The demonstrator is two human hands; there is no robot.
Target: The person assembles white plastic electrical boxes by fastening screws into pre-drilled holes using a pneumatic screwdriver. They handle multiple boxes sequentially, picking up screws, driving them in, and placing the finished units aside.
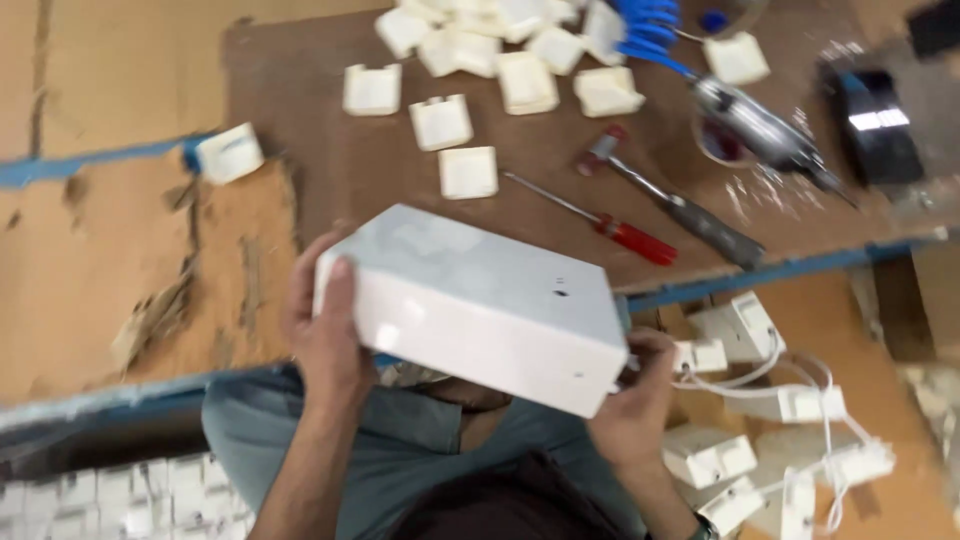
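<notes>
White box (480, 305) in both hands, screwdriver (600, 222) beyond

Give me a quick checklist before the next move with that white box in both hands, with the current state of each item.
1. Left hand grips the white box at its left end: ok.
2. Right hand holds the box's right lower corner: ok.
3. Box off the workbench, above the lap: ok.
4. Screwdriver and hammer lie on the bench, apart from the box: ok.
5. Small white covers are scattered at the bench's far side, away from the hands: ok.
6. Wired white parts lie close by the right hand; whether a wire touches the box: cannot tell.
</notes>
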